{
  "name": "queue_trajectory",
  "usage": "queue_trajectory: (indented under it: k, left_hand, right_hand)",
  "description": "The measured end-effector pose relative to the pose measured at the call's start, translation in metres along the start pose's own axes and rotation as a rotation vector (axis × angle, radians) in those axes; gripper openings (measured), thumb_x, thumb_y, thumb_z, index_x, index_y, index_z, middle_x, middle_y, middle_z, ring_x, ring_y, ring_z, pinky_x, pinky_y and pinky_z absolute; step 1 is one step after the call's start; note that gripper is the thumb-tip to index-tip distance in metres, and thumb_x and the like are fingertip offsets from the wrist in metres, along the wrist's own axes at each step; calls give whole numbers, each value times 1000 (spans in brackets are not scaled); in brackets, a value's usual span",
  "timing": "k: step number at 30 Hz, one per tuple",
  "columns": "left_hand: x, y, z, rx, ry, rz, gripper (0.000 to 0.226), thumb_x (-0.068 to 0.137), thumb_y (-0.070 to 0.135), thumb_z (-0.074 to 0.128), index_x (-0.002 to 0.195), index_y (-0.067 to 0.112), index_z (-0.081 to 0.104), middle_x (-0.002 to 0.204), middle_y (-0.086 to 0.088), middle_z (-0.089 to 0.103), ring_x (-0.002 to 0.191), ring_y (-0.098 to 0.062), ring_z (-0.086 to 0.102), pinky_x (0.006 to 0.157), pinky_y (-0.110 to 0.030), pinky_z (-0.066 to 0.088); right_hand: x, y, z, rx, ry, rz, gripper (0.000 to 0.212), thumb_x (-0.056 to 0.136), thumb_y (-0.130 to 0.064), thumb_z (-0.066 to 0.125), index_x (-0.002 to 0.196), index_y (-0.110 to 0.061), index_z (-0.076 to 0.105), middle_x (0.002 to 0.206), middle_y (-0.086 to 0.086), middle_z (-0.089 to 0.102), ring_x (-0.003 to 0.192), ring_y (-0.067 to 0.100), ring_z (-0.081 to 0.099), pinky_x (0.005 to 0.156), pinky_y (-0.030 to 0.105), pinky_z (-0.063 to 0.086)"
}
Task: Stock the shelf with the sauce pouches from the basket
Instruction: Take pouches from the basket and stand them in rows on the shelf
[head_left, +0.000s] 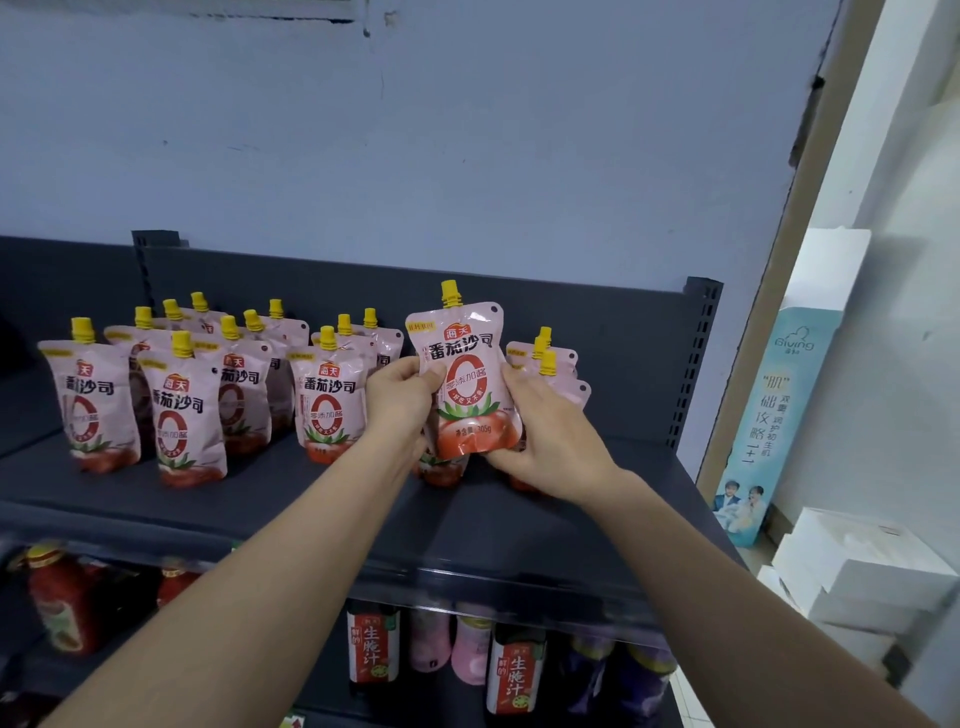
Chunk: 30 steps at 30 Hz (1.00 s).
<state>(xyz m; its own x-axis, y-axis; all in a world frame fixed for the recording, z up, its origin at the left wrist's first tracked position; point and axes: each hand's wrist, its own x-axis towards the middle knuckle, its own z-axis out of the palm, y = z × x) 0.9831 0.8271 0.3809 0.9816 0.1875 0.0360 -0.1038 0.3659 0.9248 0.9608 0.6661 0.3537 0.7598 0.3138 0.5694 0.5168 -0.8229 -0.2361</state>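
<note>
Two bare forearms reach up to a dark shelf (311, 499), where the left hand (400, 400) and right hand (545, 431) hold one pink sauce pouch (462, 374) upright over the board, each grip curled on a side edge. Yellow-capped standing pouches (182, 415) line the shelf on either side; bottles (373, 644) fill the tier below.

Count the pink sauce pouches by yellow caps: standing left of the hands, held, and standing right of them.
Pink yellow-capped sauce pouches standing left of the hands: 11
Held pink pouch, gripped by left hand and right hand: 1
Pink pouches standing right of the hands, by caps showing: 3
Total: 15, not counting one base below the held pouch, cap hidden.
</note>
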Motion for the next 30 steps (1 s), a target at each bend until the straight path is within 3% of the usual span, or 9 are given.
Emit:
queue_trajectory:
  k: [4, 7, 10, 12, 15, 19, 23, 27, 30]
  left_hand:
    - [-4, 0, 2, 25, -40, -5, 14, 94, 7, 55, 105, 5, 64, 90, -7, 69, 71, -16, 67, 45, -22, 54]
    - [-5, -1, 2, 28, -63, 3, 15, 94, 6, 55, 106, 4, 64, 89, -7, 70, 68, -15, 67, 42, -21, 52]
    - [-6, -7, 0, 38, -78, 18, 11, 93, 4, 56, 98, 5, 66, 91, -8, 71, 71, -16, 68, 46, -22, 54]
    - [-6, -15, -2, 42, -80, 10, 12, 93, 3, 57, 91, 9, 67, 91, -10, 72, 73, -19, 70, 53, -27, 57]
    - [-7, -31, -3, 21, -93, -1, 13, 92, 1, 57, 90, 9, 67, 88, -8, 72, 75, -19, 71, 57, -30, 58]
    - [-10, -49, 2, 28, -148, -11, 13, 92, 0, 57, 99, 4, 66, 96, -11, 72, 82, -21, 70, 67, -34, 59]
    - [-9, -60, 0, 89, -234, -6, 16, 91, -1, 56, 99, 9, 67, 95, -7, 73, 86, -22, 70, 67, -33, 57]
    - [0, -68, -3, 290, -227, 25, 19, 89, -2, 59, 95, 11, 71, 91, -3, 72, 93, -25, 67, 75, -33, 55]
    - [6, -74, -1, 396, -244, 7, 18, 89, 3, 62, 99, 13, 72, 107, -3, 71, 102, -23, 65, 83, -33, 54]
  right_hand:
    - [-7, 1, 8, -9, 68, -63, 67, 86, -28, 64, 145, -11, 38, 125, 8, 60, 112, 25, 57, 90, 42, 50]
    - [-11, 1, 7, 8, 85, -29, 71, 85, -28, 67, 147, -14, 34, 132, 5, 56, 117, 23, 55, 91, 35, 48]
    - [-17, -1, -6, 165, -11, 74, 103, 68, -51, 79, 149, -32, 18, 133, -20, 52, 117, 2, 53, 92, 25, 48]
    - [-21, -2, -13, 382, 13, 197, 101, 66, -52, 80, 143, -48, 14, 109, -34, 58, 98, -6, 60, 79, 14, 50]
    - [-16, 9, -12, 476, 136, 341, 55, 88, -44, 63, 137, -37, 39, 89, -20, 62, 81, 0, 62, 75, 20, 49]
    - [-11, 25, -6, 554, 130, 477, 8, 90, -21, 65, 97, -22, 69, 75, -6, 64, 70, 13, 61, 73, 35, 55]
    - [-15, 35, -6, 649, 154, 548, 17, 85, -5, 69, 74, -17, 65, 76, 5, 63, 64, 19, 61, 61, 33, 56]
    - [-24, 46, 6, 688, 151, 626, 17, 86, -1, 67, 72, -11, 63, 73, 6, 62, 60, 18, 60, 55, 26, 51]
    - [-29, 55, 16, 683, 149, 687, 15, 85, -1, 67, 74, -9, 63, 75, 8, 65, 64, 20, 63, 61, 31, 56]
